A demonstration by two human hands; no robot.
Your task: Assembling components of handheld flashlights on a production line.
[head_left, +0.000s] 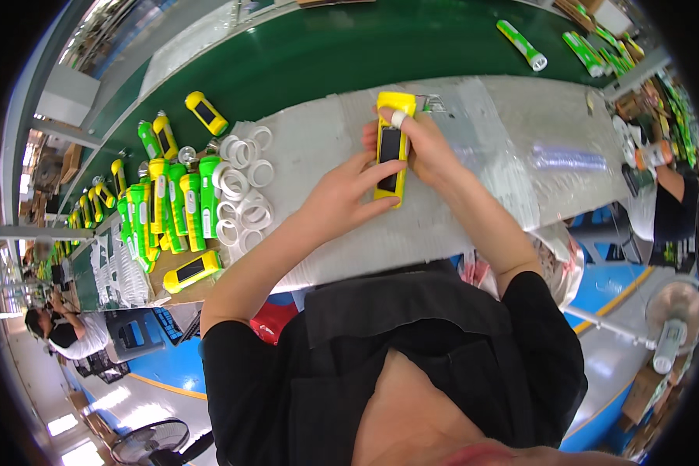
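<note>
A yellow flashlight (394, 105) with a dark rectangular panel along its body stands out over the middle of the table. My left hand (348, 190) grips its lower end, thumb and fingers pressed to the sides. Around the upper part closes my right hand (423, 144), which wears a white band on one digit, the thumb lying across the flashlight. To the left of my hands is a cluster of white plastic rings (254, 210). Beside the rings, green and yellow flashlights (159, 198) lie piled close together, and a single yellow flashlight (192, 272) rests nearer the table's edge.
Across the far side runs a green belt (326, 50), bearing a green flashlight (522, 45) and more flashlights (586, 54) at the far right. Clear plastic pieces (568, 158) lie on the grey-covered table (474, 217). Other people (74, 330) work at both sides.
</note>
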